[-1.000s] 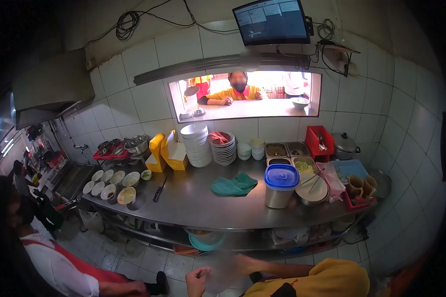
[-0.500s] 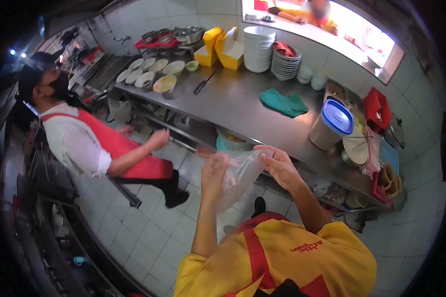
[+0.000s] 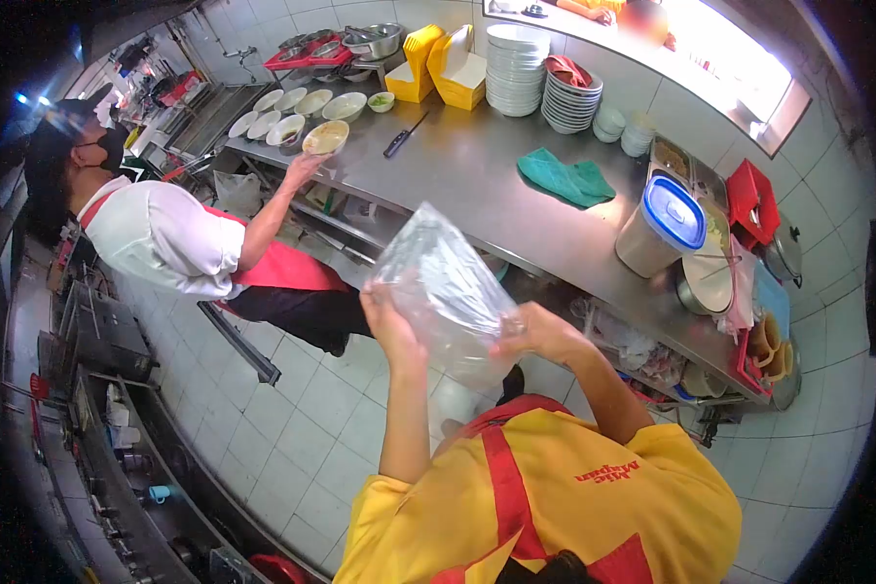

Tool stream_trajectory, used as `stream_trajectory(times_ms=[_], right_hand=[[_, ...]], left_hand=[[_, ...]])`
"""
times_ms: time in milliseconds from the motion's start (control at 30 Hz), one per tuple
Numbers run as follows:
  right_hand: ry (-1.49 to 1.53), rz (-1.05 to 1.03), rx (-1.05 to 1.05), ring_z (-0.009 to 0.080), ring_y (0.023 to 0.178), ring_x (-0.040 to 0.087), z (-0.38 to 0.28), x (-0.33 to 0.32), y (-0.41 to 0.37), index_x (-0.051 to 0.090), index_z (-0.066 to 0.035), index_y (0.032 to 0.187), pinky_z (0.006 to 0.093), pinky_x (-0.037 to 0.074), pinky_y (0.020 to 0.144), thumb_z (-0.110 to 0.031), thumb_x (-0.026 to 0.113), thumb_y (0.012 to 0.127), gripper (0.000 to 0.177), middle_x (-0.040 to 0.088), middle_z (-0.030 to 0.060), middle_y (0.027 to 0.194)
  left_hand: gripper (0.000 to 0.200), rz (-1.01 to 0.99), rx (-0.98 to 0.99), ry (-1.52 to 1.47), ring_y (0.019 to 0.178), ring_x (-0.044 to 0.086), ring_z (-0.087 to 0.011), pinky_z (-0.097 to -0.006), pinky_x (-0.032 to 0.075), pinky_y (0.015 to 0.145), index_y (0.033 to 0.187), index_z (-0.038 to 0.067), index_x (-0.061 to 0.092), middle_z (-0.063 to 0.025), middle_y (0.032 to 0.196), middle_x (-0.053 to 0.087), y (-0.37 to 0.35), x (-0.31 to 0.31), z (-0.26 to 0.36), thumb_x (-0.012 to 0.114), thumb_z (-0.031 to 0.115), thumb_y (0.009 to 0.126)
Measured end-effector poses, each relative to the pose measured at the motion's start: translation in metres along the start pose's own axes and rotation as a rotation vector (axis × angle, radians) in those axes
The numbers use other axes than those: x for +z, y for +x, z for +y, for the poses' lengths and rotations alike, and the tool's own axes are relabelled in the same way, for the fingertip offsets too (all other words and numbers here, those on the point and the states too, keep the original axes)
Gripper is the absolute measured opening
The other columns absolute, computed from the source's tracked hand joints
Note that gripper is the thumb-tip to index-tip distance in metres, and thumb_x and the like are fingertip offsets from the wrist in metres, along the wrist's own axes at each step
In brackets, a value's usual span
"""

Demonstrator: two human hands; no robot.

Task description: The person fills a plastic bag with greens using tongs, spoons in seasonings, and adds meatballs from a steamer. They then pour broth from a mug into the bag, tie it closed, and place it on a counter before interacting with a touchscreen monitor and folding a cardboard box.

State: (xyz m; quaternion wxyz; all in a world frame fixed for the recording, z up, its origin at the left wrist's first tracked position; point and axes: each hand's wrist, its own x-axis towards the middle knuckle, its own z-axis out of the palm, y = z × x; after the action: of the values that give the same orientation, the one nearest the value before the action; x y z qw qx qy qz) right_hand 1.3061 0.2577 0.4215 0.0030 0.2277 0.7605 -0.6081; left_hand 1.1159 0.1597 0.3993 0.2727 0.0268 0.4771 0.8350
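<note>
A clear plastic bag (image 3: 443, 282) hangs puffed out between my two hands, in front of my yellow shirt. My left hand (image 3: 394, 326) is closed on its left side. The bag's right side is pinched in the fingers of my right hand (image 3: 540, 334). Crinkled film catches the light along the top, and nothing shows inside. Just beyond the bag runs the front edge of a steel counter (image 3: 487, 209).
At left, a co-worker in a red apron (image 3: 282, 273) touches a bowl (image 3: 325, 139) near several others. The counter also holds a knife (image 3: 404, 136), a green cloth (image 3: 566, 179), stacked plates (image 3: 518, 73), yellow boxes (image 3: 457, 73) and a blue-lidded tub (image 3: 660, 226).
The bag has gone from hanging narrow and low to raised and spread wide. My hands have moved apart down its sides. The co-worker's hand has reached a bowl on the counter.
</note>
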Motion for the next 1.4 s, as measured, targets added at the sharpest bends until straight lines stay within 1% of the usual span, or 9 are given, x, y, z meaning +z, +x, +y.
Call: stream_trajectory(times_ms=[267, 500, 633, 800, 833, 933, 1133, 1300, 1400], right_hand=[[1.128, 0.349, -0.215, 0.0162, 0.079, 0.062, 0.047, 0.025, 0.019, 0.062, 0.001, 0.103, 0.0299, 0.051, 0.070, -0.010, 0.057, 0.091, 0.017, 0.065, 0.0082, 0.095], [0.539, 0.536, 0.115, 0.0123, 0.058, 0.055, 0.062, 0.041, 0.027, 0.066, 0.003, 0.078, 0.0295, 0.044, 0.053, -0.022, 0.071, 0.082, 0.026, 0.064, 0.0042, 0.070], [0.030, 0.823, -0.027, 0.0145, 0.049, 0.047, 0.080, 0.056, 0.031, 0.060, 0.000, 0.062, 0.0338, 0.039, 0.046, -0.025, 0.076, 0.073, 0.032, 0.059, 0.0111, 0.058], [-0.825, 0.552, -0.099, 0.0322, 0.061, 0.062, 0.105, 0.087, 0.048, 0.065, -0.007, 0.074, 0.0410, 0.049, 0.055, -0.025, 0.064, 0.073, 0.018, 0.060, 0.0177, 0.065], [0.012, 0.601, -0.420, 0.0321, 0.061, 0.061, 0.141, 0.099, 0.057, 0.066, -0.007, 0.077, 0.0414, 0.049, 0.055, -0.024, 0.064, 0.074, 0.017, 0.065, 0.0168, 0.074], [-0.655, 0.495, -0.109, 0.0281, 0.063, 0.063, 0.095, 0.074, 0.046, 0.067, -0.005, 0.081, 0.0379, 0.051, 0.057, -0.023, 0.064, 0.078, 0.018, 0.067, 0.0130, 0.081], [1.044, 0.153, -0.078, 0.0161, 0.083, 0.060, 0.074, 0.045, 0.020, 0.060, -0.001, 0.103, 0.0319, 0.049, 0.072, -0.028, 0.055, 0.094, 0.030, 0.063, 0.0066, 0.097], [0.724, -0.037, -0.107, 0.0170, 0.080, 0.056, 0.093, 0.059, 0.026, 0.059, -0.002, 0.104, 0.0318, 0.049, 0.078, -0.024, 0.053, 0.094, 0.026, 0.061, 0.0064, 0.096], [0.414, 0.053, 0.132, 0.0172, 0.081, 0.055, 0.093, 0.067, 0.028, 0.060, -0.003, 0.103, 0.0316, 0.048, 0.079, -0.021, 0.051, 0.094, 0.021, 0.060, 0.0049, 0.095]], left_hand=[[0.022, 0.154, 0.107, -0.147, 0.090, 0.059, -0.0239, -0.0411, 0.054, 0.069, 0.118, 0.013, 0.043, -0.0099, 0.111, 0.058, 0.027, -0.043, -0.015, 0.037, 0.024, 0.100], [0.026, 0.272, 0.178, -0.108, 0.107, 0.052, -0.0241, -0.0400, 0.045, 0.090, 0.120, 0.006, 0.039, -0.0121, 0.116, 0.051, 0.028, -0.058, -0.042, 0.043, 0.021, 0.098], [0.034, 0.356, 0.812, 0.631, 0.095, 0.046, -0.0216, -0.0358, 0.036, 0.091, 0.111, 0.005, 0.042, -0.0099, 0.107, 0.051, 0.008, -0.073, -0.062, 0.062, 0.018, 0.087], [0.028, -0.475, 0.304, 1.168, 0.077, 0.058, -0.0251, -0.0358, 0.045, 0.073, 0.086, 0.002, 0.062, -0.0156, 0.079, 0.063, -0.035, -0.086, -0.097, 0.061, 0.030, 0.087], [0.032, -0.567, 0.181, 0.966, 0.070, 0.059, -0.0262, -0.0371, 0.046, 0.065, 0.084, -0.002, 0.061, -0.0189, 0.074, 0.061, -0.040, -0.076, -0.090, 0.058, 0.030, 0.089], [0.029, -0.480, 0.228, 0.991, 0.074, 0.060, -0.0220, -0.0352, 0.047, 0.069, 0.088, -0.003, 0.062, -0.0174, 0.076, 0.063, -0.039, -0.068, -0.069, 0.056, 0.025, 0.091], [0.023, -0.459, 0.378, 1.187, 0.059, 0.055, -0.0281, -0.0378, 0.043, 0.057, 0.079, 0.001, 0.057, -0.0165, 0.065, 0.056, -0.024, -0.129, -0.099, 0.062, 0.023, 0.085], [0.017, -0.691, 0.495, 0.809, 0.069, 0.059, -0.0309, -0.0409, 0.047, 0.062, 0.094, 0.001, 0.058, -0.0180, 0.077, 0.060, -0.005, -0.180, -0.131, 0.059, 0.016, 0.087], [0.021, -0.606, -0.403, 0.368, 0.085, 0.060, -0.0263, -0.0380, 0.049, 0.075, 0.105, -0.003, 0.057, -0.0173, 0.096, 0.062, 0.033, -0.219, -0.159, 0.056, 0.013, 0.090]])
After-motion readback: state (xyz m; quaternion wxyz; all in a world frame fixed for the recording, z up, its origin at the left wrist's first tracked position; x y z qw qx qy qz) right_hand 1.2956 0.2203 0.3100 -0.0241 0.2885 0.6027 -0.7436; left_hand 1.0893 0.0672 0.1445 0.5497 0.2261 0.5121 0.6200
